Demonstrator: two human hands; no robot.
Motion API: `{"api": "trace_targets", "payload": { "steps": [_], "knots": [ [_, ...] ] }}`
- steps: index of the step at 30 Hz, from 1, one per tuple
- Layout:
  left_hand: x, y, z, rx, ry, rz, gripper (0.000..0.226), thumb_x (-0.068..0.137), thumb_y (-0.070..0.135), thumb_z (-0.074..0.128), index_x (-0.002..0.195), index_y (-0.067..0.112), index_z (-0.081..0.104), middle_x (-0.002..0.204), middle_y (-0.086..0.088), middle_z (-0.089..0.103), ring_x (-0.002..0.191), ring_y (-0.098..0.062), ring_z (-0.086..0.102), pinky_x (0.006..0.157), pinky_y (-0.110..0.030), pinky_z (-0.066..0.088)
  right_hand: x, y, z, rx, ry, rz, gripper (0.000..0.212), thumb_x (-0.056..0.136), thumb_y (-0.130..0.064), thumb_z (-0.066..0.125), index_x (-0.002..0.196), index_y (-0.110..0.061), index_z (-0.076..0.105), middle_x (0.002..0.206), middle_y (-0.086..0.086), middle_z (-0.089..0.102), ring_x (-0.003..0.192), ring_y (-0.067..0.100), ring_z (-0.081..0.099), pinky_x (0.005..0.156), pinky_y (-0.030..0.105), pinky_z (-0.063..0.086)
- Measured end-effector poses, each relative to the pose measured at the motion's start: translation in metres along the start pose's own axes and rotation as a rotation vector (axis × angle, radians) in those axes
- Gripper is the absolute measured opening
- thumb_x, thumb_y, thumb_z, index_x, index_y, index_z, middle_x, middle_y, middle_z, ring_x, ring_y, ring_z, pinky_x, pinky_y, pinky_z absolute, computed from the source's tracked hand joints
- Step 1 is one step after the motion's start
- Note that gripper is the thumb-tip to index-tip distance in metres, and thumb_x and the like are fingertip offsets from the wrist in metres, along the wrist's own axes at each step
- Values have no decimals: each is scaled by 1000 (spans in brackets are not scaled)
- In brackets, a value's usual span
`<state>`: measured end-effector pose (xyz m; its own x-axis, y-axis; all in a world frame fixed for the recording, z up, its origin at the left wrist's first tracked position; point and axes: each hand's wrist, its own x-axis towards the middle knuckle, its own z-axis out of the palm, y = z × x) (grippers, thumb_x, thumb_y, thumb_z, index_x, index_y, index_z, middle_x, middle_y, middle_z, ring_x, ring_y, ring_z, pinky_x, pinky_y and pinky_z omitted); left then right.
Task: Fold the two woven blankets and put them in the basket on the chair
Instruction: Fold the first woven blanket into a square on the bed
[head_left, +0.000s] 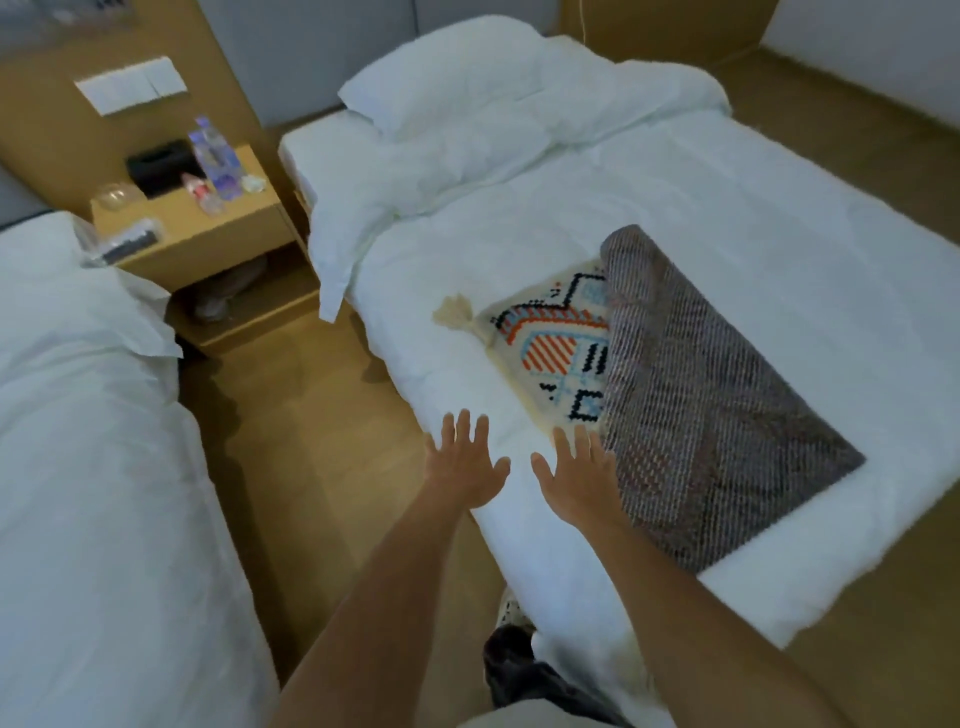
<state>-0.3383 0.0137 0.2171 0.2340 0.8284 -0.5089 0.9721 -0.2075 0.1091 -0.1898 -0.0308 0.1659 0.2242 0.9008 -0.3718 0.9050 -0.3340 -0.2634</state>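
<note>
Both hands are open, fingers straight and spread, palms down, and neither holds anything. The left hand (465, 462) hovers over the white duvet at the bed's (727, 208) near side edge, just left of the blanket. The right hand (576, 478) is beside it, its fingertips (563, 439) reaching the cream border at the blanket's near corner; I cannot tell whether they touch it. The patterned blanket (550, 348) lies flat on the half of the bed toward its foot, close to that near side edge, showing an orange, blue and black design on cream, with a cream tassel (457, 312) at the corner pointing toward the pillow (447, 78). Over its right part lies a grey-brown woven layer (701, 405), curled up at its far end; whether this is the same blanket turned over or a second one on top I cannot tell. Between this bed and a second white bed (78, 415) on the left stands a wooden nightstand (234, 234) bearing clear bottles (215, 156) and a black box (158, 166).
</note>
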Motion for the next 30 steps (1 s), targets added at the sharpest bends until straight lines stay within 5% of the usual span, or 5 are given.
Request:
{"api": "trace_targets", "payload": {
  "steps": [13, 19, 30],
  "knots": [
    [132, 40, -80, 165, -63, 244, 66, 98, 43, 32, 151, 11, 8, 159, -11, 0, 146, -29, -2, 115, -50, 10, 83, 23, -49, 108, 105, 230, 70, 89, -52, 17, 146, -15, 29, 154, 16, 22, 142, 33, 19, 113, 50, 18],
    [200, 47, -96, 252, -106, 376, 63, 97, 42, 36, 148, 11, 18, 157, -12, 9, 144, -29, 8, 115, -51, 15, 129, 27, -51, 173, 61, 389, 61, 96, -46, 32, 148, -16, 20, 156, 13, 14, 143, 29, 12, 115, 46, 13],
    [375, -22, -112, 494, -268, 600, 57, 86, 28, 49, 138, 14, 30, 142, -9, 31, 132, -28, 30, 105, -45, 31, 240, -64, -9, 304, -6, 605, 58, 96, -38, 37, 147, -12, 23, 153, 16, 21, 141, 31, 20, 111, 43, 25]
  ]
}}
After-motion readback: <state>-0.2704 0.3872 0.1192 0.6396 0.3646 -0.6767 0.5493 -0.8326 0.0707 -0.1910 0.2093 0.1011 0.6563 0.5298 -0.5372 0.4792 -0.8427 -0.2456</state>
